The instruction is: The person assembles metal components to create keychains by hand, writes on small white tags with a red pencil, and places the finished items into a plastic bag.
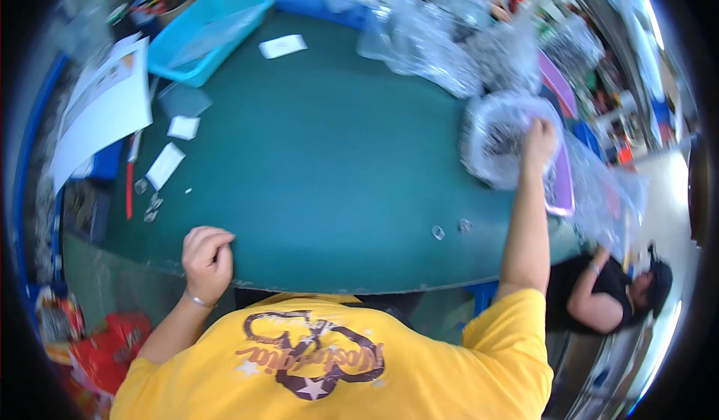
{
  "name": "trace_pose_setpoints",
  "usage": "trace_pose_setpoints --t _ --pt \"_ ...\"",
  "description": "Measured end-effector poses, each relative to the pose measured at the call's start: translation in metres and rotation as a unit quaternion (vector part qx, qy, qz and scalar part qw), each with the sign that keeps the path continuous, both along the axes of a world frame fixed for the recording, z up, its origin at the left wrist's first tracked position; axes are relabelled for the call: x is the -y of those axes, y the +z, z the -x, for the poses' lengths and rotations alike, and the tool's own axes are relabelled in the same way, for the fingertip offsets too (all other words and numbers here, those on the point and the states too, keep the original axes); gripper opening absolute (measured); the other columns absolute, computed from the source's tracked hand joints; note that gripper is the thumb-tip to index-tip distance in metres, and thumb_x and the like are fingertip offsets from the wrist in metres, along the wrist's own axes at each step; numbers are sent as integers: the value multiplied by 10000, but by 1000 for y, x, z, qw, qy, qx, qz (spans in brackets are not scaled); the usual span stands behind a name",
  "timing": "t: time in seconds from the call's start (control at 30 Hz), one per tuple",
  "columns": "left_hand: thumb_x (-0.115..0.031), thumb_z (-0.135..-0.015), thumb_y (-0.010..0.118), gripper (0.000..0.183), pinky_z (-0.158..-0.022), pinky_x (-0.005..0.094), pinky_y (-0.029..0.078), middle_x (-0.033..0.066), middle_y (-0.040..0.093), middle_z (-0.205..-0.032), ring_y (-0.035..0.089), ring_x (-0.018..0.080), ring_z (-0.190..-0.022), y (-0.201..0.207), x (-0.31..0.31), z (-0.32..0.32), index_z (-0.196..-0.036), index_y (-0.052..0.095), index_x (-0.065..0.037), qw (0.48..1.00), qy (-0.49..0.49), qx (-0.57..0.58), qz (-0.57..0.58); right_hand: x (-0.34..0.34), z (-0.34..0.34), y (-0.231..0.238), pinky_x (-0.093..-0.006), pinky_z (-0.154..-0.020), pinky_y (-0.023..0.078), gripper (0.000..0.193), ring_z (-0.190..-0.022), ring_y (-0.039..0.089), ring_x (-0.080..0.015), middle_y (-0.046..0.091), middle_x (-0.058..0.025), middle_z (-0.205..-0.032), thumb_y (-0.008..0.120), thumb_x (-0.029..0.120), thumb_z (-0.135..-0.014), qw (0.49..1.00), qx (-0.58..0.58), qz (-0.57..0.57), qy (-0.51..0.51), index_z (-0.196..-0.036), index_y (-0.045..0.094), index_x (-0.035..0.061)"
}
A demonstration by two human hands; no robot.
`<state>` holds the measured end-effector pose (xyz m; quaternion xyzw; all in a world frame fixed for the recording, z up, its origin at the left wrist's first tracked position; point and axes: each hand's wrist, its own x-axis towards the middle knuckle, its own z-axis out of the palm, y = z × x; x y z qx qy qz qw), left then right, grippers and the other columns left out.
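The right hand [539,137] is gripping a clear plastic bag [498,139] beside the purple tray [560,188], while the left hand [207,255] is resting with its fingers curled shut on the green surface [322,165].

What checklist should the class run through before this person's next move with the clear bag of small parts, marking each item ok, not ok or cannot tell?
1. Right hand reaches the clear bag of small parts: ok.
2. Right hand's grip on the bag closed: cannot tell, blurred.
3. Left hand off the bag, curled at the green table edge: ok.
4. Left hand empty: cannot tell.
5. Two small clear pieces lie apart from the bag: ok.
6. Purple tray sits under the bag: ok.
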<state>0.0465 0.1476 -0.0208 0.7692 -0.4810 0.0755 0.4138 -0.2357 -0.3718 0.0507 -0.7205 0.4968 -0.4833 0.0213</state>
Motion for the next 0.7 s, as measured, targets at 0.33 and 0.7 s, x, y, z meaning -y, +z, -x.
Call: trace_pose_setpoints --t 0.33,0.7 --pt "60 -694 591 130 -681 355 462 107 650 -795 604 265 -727 -4 -9 -3 -765 650 -32 999 -1 -11 40 -149 -252 -48 -409 -964 449 306 -1145 525 -371 553 -181 -1243 598 32 -807 824 -228 1 518 -1112 591 12" --pt "66 -676 605 151 -680 347 469 82 644 -793 619 249 -729 -9 -11 -2 -771 659 -38 991 17 -41 127 -149 -418 -79 -456 -848 499 471 -1004 615 -372 620 -222 -1096 569 436 -890 833 -414 -70 361 -990 618 -21"
